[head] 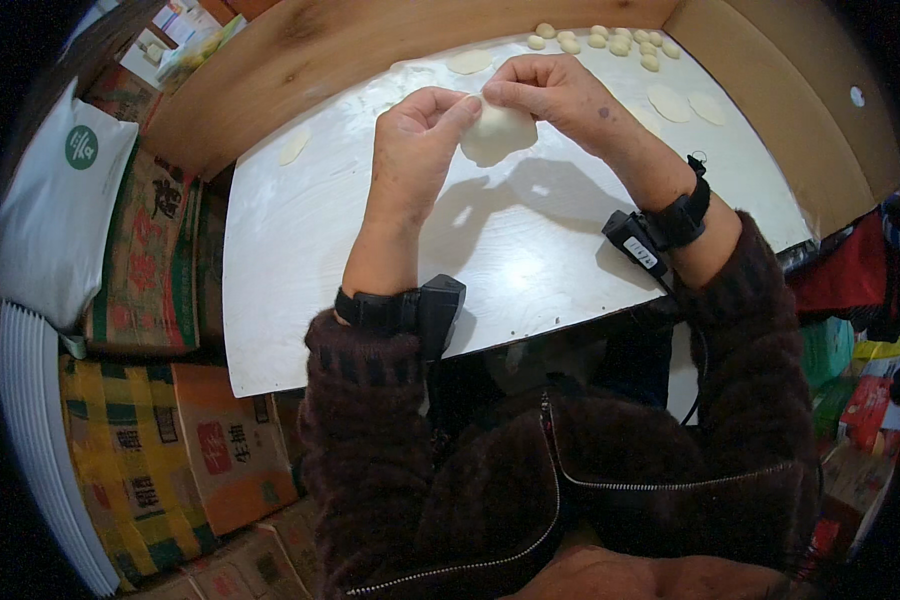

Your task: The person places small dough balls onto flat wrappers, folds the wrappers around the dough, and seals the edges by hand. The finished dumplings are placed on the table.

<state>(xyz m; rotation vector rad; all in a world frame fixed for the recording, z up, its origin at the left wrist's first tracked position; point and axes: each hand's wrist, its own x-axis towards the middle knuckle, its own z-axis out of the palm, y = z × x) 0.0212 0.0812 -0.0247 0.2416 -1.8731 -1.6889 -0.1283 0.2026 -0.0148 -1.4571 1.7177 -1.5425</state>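
Note:
A thin, flattened dough round hangs from both hands above the white tabletop. My left hand pinches its upper left edge between thumb and fingers. Close beside it, my right hand pinches the upper edge. Behind the hands another flat dough round lies near loose flour. To the far left is a small dough round. Flat rounds lie to the right, one partly hidden by my right wrist. Several small dough balls are grouped at the back right.
A wooden board stands along the back of the white tabletop, and a cardboard panel along the right. Cardboard boxes and a white bag are at the left. Black devices are strapped to both wrists.

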